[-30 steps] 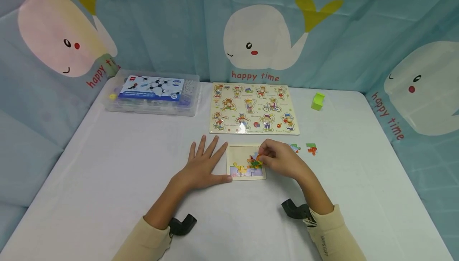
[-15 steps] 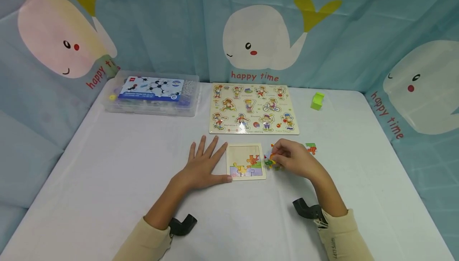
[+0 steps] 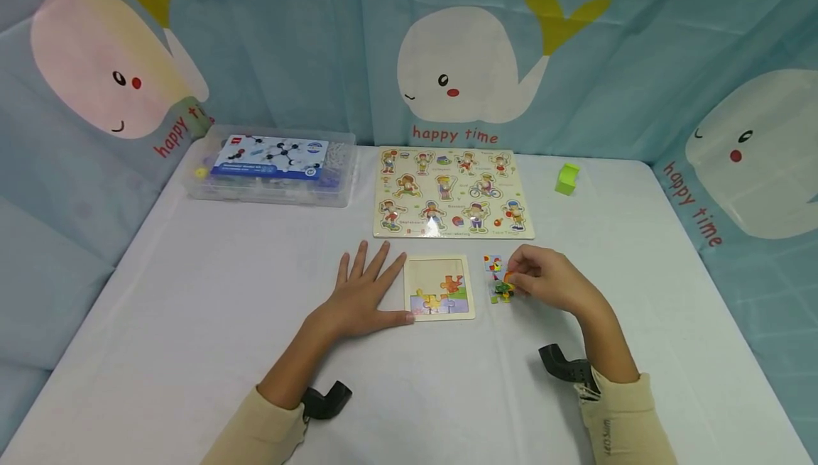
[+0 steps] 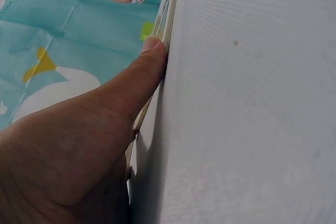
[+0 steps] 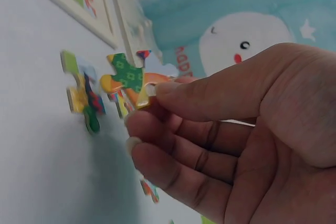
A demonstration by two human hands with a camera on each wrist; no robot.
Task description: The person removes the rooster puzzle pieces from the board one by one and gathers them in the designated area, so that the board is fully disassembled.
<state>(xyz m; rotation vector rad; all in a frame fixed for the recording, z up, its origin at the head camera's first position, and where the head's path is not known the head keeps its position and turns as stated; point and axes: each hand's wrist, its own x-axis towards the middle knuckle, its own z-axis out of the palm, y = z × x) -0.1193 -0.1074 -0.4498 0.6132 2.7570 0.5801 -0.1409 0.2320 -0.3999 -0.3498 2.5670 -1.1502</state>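
My right hand (image 3: 552, 282) pinches a puzzle piece (image 5: 131, 80) of green, orange and yellow between thumb and fingertips. It hovers over loose puzzle pieces (image 5: 81, 90) on the table, to the right of the small wooden puzzle tray (image 3: 471, 309). Several pieces fill the tray's bottom row, and an orange piece (image 3: 451, 285) sits above them at the right. With fingers spread flat, my left hand (image 3: 358, 307) rests on the table. Its thumb and index fingertip touch the tray's left edge. In the left wrist view, the thumb lies along that edge.
A larger board (image 3: 454, 195) with printed figures lies behind the tray. At the back left is a clear plastic case (image 3: 275, 192) with a blue label. A lime-green block (image 3: 566, 179) stands at the back right. A whale-print curtain (image 3: 307, 46) surrounds the table.
My right hand has moved right with the pinched piece, from over the tray to above the loose pieces, which have come into sight. The left hand has stayed put.
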